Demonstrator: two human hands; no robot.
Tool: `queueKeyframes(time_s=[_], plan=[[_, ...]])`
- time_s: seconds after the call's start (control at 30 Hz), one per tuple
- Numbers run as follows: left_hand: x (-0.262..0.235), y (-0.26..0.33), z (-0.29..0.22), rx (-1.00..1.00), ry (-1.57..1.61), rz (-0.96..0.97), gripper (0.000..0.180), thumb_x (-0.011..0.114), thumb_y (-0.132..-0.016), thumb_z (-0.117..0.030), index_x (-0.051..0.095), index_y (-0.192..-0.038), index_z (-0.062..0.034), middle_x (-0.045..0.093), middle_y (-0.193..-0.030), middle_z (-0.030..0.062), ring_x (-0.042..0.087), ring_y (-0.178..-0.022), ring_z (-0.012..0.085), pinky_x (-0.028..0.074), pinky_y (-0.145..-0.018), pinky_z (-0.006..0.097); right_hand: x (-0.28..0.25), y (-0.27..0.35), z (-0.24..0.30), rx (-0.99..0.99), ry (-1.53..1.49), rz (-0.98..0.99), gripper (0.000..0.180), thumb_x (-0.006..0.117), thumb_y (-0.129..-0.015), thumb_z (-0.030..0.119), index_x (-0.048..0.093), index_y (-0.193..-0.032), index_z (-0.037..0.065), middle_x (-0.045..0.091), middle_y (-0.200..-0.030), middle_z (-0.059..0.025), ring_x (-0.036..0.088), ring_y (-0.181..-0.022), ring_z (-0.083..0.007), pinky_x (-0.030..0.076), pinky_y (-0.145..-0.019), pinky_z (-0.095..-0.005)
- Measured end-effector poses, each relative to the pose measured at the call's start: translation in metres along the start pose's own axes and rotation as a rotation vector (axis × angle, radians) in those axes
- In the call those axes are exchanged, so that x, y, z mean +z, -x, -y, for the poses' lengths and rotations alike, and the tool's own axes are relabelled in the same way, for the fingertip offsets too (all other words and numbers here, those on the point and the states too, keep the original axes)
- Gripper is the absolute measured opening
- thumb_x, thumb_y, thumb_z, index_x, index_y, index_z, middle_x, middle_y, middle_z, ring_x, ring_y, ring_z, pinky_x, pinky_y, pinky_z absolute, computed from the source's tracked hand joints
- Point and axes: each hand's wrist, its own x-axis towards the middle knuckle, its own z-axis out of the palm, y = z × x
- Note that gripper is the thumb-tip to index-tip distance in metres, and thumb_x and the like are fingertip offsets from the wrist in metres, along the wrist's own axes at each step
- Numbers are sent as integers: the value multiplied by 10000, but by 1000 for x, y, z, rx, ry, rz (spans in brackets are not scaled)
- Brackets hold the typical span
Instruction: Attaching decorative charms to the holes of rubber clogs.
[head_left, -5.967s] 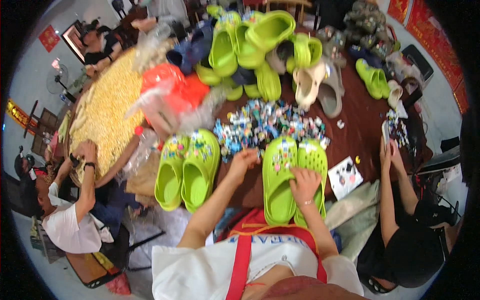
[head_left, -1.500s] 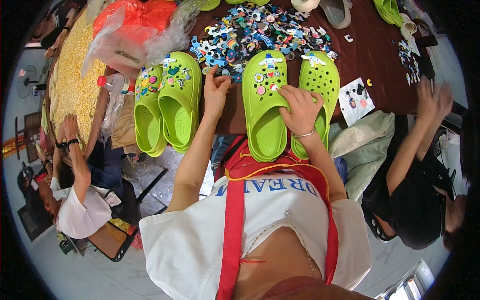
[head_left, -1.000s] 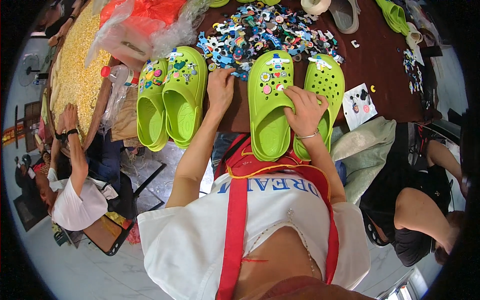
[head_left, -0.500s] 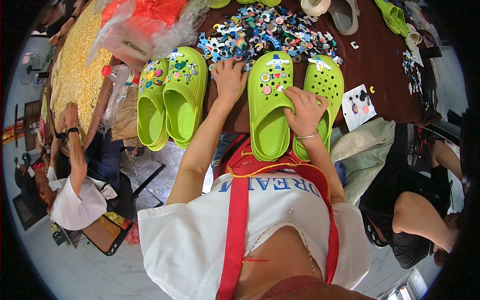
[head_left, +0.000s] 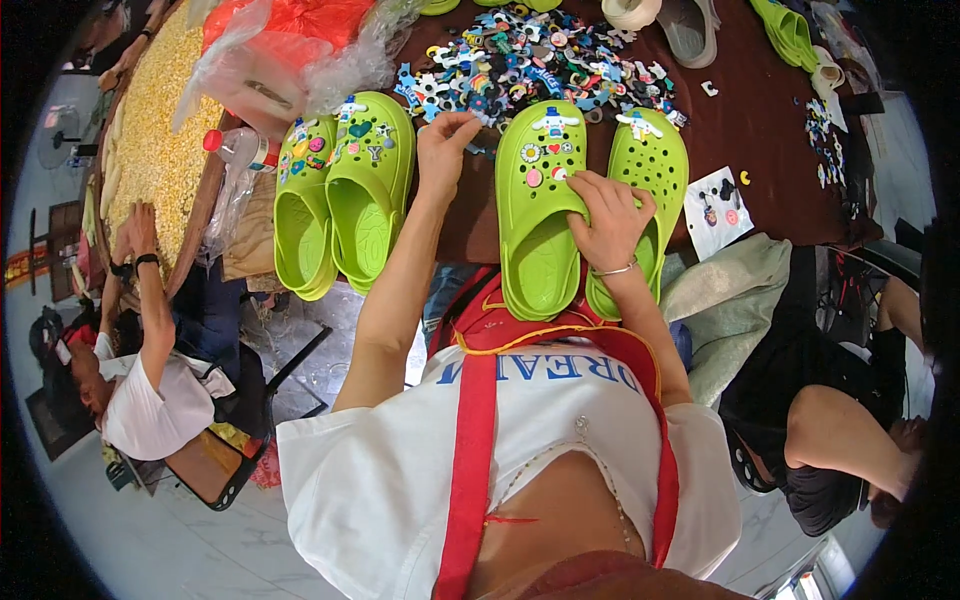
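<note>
Clogs in front: left clog [head_left: 525,203] and right clog [head_left: 657,172] sat side by side at the near table edge, soles down, before the person's middle.
Toes: both pointed away from the person, heels toward the red apron [head_left: 480,312]; the left clog's long axis ran nearly straight front to back, while the right clog's toe leaned slightly rightward.
Right hand [head_left: 612,222]: fingers clasped the left clog's upper, thumb side in its foot opening, the hand partly covering the right clog.
Left hand [head_left: 447,155]: thumb and forefinger drawn together beside the charm pile [head_left: 540,70]; whether they pinched a charm could not be told.
Table: dark brown cloth [head_left: 790,200], with a white card [head_left: 717,212] bearing small charms right of the clogs and a yellow crescent charm [head_left: 745,178] near it.
Second pair: 2 lime-green clogs [head_left: 375,165], charm-covered, toes also pointing away, stood at the left.
Room: corn kernels [head_left: 165,120] filled a broad tray [head_left: 207,190] at the left, where a co-worker in a white shirt [head_left: 160,405] reached in; pale veined tiles [head_left: 240,540] covered the floor.
Looks: lime green, perforated uppers; the left clog carried a white long-eared figure, daisy, red heart and pink disc, the right clog 1 white figure near its toe.
</note>
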Motion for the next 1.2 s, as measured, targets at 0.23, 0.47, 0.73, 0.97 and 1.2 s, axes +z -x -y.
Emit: queueKeyframes(time_s=[0.23,0.47,0.73,0.97,1.2], plan=[[-11,-3,5,-160,141,0,86,652,-788,-113,613,-830,-49,579,-761,-7,508,-692,67,391,-622,215,-1,-1,1,-2,-1,9,392,629,-628,169,601,-1018,194,579,-1029,63,526,-933,-116,260,-878,-365],[-5,1,7,-182,256,61,122,598,-837,-102,581,-951,-60,610,-797,23,534,-686,81,402,-611,202,-2,0,1,6,10,4,395,633,-625,169,599,-1018,193,580,-1026,66,530,-928,-116,261,-877,-361],[9,13,-12,-164,57,226,146,563,-856,-117,609,-982,-59,599,-784,-3,524,-682,54,403,-628,182,-1,0,0,-2,-6,5,396,641,-622,177,597,-1015,192,581,-1018,64,531,-924,-120,260,-871,-362],[-3,10,-1,-146,28,166,153,549,-831,-66,617,-964,-33,597,-805,-3,509,-687,59,387,-619,194,-1,1,-2,7,-13,16,385,638,-627,184,595,-1009,191,579,-1027,65,528,-926,-120,259,-869,-367],[-23,12,31,35,-247,-29,207,549,-818,-68,613,-1004,-4,605,-897,56,554,-791,146,434,-725,260,-1,-1,0,-1,-9,16,363,627,-634,178,600,-997,189,582,-1020,66,532,-922,-119,261,-868,-368]])
